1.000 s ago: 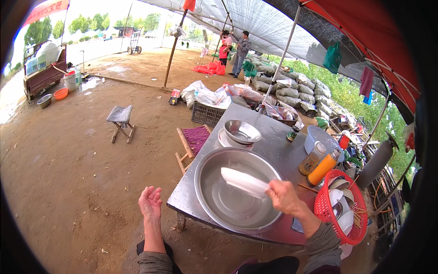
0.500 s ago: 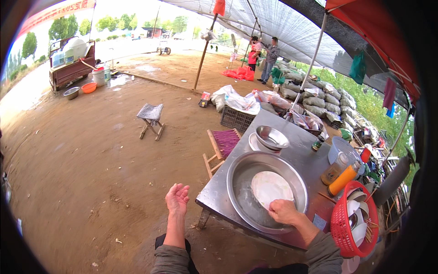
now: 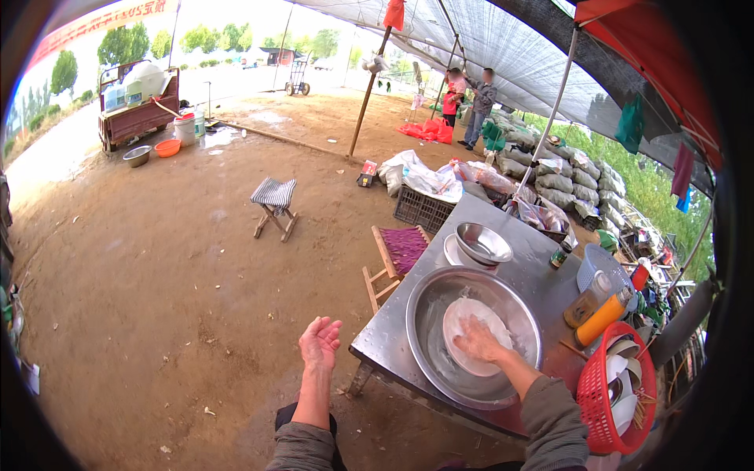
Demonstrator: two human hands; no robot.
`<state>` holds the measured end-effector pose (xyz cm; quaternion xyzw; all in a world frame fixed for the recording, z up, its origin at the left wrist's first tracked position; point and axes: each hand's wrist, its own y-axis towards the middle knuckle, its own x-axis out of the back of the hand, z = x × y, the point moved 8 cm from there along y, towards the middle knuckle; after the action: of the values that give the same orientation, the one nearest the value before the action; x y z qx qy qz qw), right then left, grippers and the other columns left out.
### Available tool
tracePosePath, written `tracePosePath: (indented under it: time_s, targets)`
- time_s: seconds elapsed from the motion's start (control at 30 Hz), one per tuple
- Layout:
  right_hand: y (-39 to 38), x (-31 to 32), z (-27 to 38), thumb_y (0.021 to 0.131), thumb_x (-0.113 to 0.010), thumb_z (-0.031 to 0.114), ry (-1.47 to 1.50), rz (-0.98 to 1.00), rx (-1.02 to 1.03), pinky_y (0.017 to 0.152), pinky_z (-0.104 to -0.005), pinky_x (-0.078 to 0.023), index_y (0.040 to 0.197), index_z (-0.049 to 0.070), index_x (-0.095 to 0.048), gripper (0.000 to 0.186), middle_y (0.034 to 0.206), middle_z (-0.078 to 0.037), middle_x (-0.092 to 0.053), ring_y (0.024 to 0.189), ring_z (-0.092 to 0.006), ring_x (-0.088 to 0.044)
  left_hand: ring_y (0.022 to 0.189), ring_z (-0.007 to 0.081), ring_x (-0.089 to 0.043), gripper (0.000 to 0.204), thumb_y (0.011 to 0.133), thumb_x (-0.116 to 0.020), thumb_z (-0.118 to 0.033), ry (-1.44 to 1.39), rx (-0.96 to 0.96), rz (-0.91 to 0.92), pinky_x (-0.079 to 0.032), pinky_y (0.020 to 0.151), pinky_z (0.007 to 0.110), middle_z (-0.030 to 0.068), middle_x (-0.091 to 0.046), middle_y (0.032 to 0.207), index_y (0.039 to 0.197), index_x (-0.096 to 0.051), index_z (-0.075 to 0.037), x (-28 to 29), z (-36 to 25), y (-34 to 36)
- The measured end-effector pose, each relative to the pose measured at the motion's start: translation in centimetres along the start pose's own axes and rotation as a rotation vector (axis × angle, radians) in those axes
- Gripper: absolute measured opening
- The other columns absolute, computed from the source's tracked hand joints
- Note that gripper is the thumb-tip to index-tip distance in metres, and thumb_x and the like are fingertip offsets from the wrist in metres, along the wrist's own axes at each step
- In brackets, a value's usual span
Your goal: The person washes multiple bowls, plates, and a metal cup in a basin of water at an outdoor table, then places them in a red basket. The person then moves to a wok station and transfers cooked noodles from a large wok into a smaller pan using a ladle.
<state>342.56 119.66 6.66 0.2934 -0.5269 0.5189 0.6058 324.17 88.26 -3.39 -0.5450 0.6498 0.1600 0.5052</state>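
The right hand (image 3: 479,343) lies spread on a round white plate (image 3: 470,359) inside the wide silver metal basin (image 3: 422,337), apparently rubbing it clean; turning it would call for gripping its rim. The empty left hand (image 3: 320,343) curls loosely.

Brown ground (image 3: 157,314) fills the left, a striped stool (image 3: 273,194) on it; daylight glares upper left, a red canopy (image 3: 644,47) upper right.

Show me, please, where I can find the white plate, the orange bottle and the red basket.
White plate (image 3: 471,306): head view, on its bare upper part.
Orange bottle (image 3: 602,319): head view, middle of its body.
Red basket (image 3: 595,399): head view, on its outer wall.
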Motion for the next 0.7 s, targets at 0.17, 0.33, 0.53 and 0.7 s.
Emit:
tracePosePath:
  time_s: [0.17, 0.33, 0.53, 0.7]
  targets:
    - [-5.6, 0.0, 2.2, 0.070, -0.065, 0.056, -0.254, 0.304, 0.037, 0.103, -0.0675, -0.017, 0.146, 0.014, -0.021, 0.098, 0.148, -0.029, -0.014, 0.136, -0.0515, -0.008, 0.059, 0.0151, -0.063, 0.023, 0.086, -0.059, -0.026, 0.013, 0.003, -0.015, -0.048, 0.047, 0.026, 0.0158, -0.068, 0.082, 0.094, -0.058, -0.004, 0.0, 0.1, 0.0]
    - [-6.2, 0.1, 4.0, 0.066, -0.072, 0.028, -0.504, 0.181, 0.210, 0.099, -0.0605, -0.033, 0.134, 0.004, -0.038, 0.079, 0.134, -0.030, -0.037, 0.123, -0.0525, -0.035, 0.059, 0.0153, -0.064, 0.023, 0.086, -0.059, -0.025, 0.016, 0.001, -0.002, -0.048, 0.046, 0.026, 0.0159, -0.068, 0.082, 0.094, -0.058, -0.004, 0.1, 0.3, 0.0]
    - [-7.2, 0.6, 2.6, 0.072, -0.062, 0.016, -0.711, 0.024, 0.105, 0.087, -0.0545, -0.043, 0.098, 0.003, -0.065, 0.030, 0.099, -0.020, -0.063, 0.097, -0.0394, -0.060, 0.061, 0.0151, -0.065, 0.023, 0.085, -0.060, -0.027, 0.019, 0.016, 0.000, -0.049, 0.047, 0.027, 0.0161, -0.068, 0.082, 0.092, -0.059, -0.006, 0.2, 0.6, -0.1]
    - [-7.5, -0.3, 2.5, 0.068, -0.062, 0.016, -0.943, 0.232, 0.208, 0.073, -0.0480, -0.045, 0.077, 0.009, -0.069, 0.013, 0.086, -0.014, -0.068, 0.086, -0.0242, -0.065, 0.061, 0.0150, -0.065, 0.022, 0.084, -0.060, -0.027, 0.018, 0.017, -0.003, -0.049, 0.047, 0.026, 0.0163, -0.068, 0.081, 0.090, -0.060, -0.006, 0.3, 0.4, -0.1]
